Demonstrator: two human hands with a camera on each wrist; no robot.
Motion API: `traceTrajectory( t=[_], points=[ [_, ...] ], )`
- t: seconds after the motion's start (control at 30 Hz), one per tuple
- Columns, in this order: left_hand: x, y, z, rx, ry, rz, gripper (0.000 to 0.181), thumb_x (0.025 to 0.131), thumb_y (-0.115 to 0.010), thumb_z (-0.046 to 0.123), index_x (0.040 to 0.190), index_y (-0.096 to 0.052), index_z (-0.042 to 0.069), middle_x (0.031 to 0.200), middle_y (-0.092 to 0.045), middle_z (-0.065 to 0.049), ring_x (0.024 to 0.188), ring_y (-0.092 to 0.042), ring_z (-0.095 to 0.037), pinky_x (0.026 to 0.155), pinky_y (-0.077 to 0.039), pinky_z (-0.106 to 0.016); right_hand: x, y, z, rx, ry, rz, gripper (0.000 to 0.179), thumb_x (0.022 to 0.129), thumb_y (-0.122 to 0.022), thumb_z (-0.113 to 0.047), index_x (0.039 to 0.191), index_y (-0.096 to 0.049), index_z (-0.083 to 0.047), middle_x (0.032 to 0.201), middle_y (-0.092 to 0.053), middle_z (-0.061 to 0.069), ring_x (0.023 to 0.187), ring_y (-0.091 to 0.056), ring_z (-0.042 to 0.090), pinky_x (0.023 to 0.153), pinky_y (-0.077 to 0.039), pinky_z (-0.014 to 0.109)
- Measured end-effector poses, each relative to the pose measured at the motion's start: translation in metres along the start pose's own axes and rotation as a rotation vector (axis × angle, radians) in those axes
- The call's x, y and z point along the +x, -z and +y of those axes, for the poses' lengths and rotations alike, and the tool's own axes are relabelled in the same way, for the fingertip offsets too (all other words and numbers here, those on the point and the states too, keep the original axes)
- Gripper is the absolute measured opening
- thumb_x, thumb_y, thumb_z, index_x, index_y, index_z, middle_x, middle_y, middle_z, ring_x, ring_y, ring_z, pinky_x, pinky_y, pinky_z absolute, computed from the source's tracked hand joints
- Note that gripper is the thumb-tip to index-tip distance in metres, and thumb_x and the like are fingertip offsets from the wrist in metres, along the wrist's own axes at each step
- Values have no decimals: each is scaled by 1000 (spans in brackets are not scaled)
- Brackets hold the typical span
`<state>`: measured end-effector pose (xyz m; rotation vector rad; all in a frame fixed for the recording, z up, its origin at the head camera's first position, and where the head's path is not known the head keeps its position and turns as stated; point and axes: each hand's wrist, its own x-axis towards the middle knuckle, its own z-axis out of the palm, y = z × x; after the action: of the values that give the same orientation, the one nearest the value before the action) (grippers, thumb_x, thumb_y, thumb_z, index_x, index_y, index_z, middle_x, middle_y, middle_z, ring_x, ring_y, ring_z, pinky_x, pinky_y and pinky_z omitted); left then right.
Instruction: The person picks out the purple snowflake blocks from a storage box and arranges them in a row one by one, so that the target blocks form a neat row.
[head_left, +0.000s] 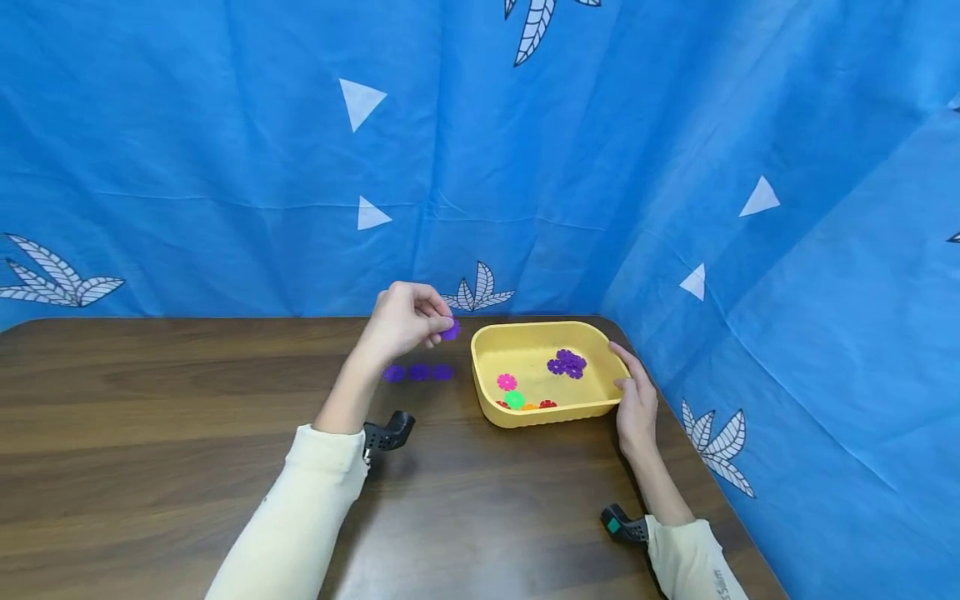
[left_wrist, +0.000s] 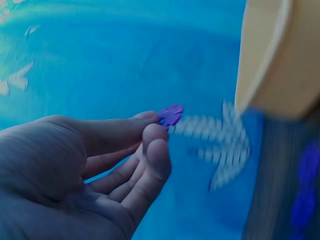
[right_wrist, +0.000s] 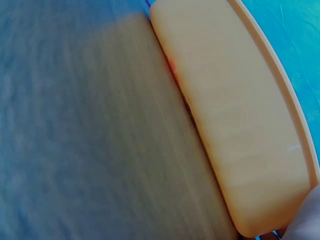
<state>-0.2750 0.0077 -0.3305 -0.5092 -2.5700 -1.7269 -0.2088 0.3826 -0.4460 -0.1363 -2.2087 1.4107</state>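
My left hand (head_left: pixel 406 320) is raised to the left of a yellow plastic bin (head_left: pixel 495 410), pinching a purple snowflake disc (left_wrist: pixel 171 115) between thumb and fingertips. Beneath that hand, three purple discs (head_left: pixel 419 372) lie in a short row on the table. My right hand (head_left: pixel 637 402) grips the right end of the bin, its thumb over the rim and fingers along the outside. Inside the bin, a cluster of purple discs (head_left: pixel 567 364) sits right of the middle. Near its front left are a pink disc (head_left: pixel 507 382), a green disc (head_left: pixel 514 400) and partly hidden red and orange ones.
The brown wooden table (head_left: pixel 187 450) runs far to the left, and its right edge passes close to the bin. A blue patterned curtain (head_left: pixel 247 167) hangs behind the table and along its right side. Both wrists wear black camera mounts (head_left: pixel 390 431).
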Motion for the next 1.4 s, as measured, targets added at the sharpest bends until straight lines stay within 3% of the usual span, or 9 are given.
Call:
traceTrajectory(
  t=[0.2,0.4,0.5,0.6,0.73,1.07,1.17,1.3,1.4],
  points=[
    [-11,50,-31,94,41,-66,5,92,-79,2,92,-75,-1,78,-74,-15,60,-71,-20,59,-62,-35,-1,4,-3,-7,-10,18,58,102,-35,0,151,-59,-20,159,-52,3,151,-39,23,128,-26,49],
    [-25,100,-66,228,137,-247,7,95,-73,1,92,-71,-5,76,-71,-11,64,-67,-19,61,-60,-35,-2,0,-5,-8,-24,0,57,103,-35,-2,152,-58,-22,160,-50,2,152,-38,23,129,-25,50],
    [-29,113,-82,232,200,-296,8,96,-71,2,93,-70,-6,76,-71,-10,66,-65,-20,63,-59,-36,-2,0,-5,-1,-26,6,58,103,-35,-2,152,-58,-22,160,-51,2,152,-37,23,129,-24,50],
    [-30,118,-96,245,238,-295,9,94,-73,2,92,-71,-6,74,-70,-8,65,-65,-19,62,-59,-34,-2,-1,-5,2,-25,3,58,103,-34,-1,152,-58,-20,160,-51,2,152,-37,23,129,-24,49],
    [-29,112,-108,231,260,-258,10,90,-78,2,90,-73,-7,70,-70,-5,63,-66,-15,60,-59,-31,-1,-1,-5,-4,-13,3,57,103,-34,-1,151,-58,-20,160,-52,3,152,-38,22,129,-25,48],
    [-26,107,-114,260,250,-211,13,85,-84,3,87,-73,-4,64,-69,-3,59,-64,-14,57,-56,-29,0,-4,0,4,-18,2,58,103,-34,0,152,-58,-21,160,-52,3,153,-37,23,129,-25,49],
    [-28,109,-116,173,275,-204,15,93,-78,4,96,-72,-9,70,-71,-4,61,-66,-12,58,-58,-28,1,-4,1,13,-27,-6,58,103,-33,1,153,-56,-17,161,-50,5,154,-36,25,129,-23,51],
    [-30,111,-123,21,309,-136,23,105,-61,5,110,-66,-17,77,-72,-5,62,-69,-9,60,-60,-27,2,-1,0,3,-47,-10,58,103,-31,1,155,-53,-14,163,-47,8,154,-34,29,130,-22,53],
    [-30,112,-126,-25,314,-86,28,108,-55,6,113,-63,-19,77,-71,-4,62,-69,-8,59,-61,-26,2,0,0,-8,-46,-16,59,103,-31,1,155,-53,-15,164,-46,8,155,-34,29,130,-22,53]
  ],
)
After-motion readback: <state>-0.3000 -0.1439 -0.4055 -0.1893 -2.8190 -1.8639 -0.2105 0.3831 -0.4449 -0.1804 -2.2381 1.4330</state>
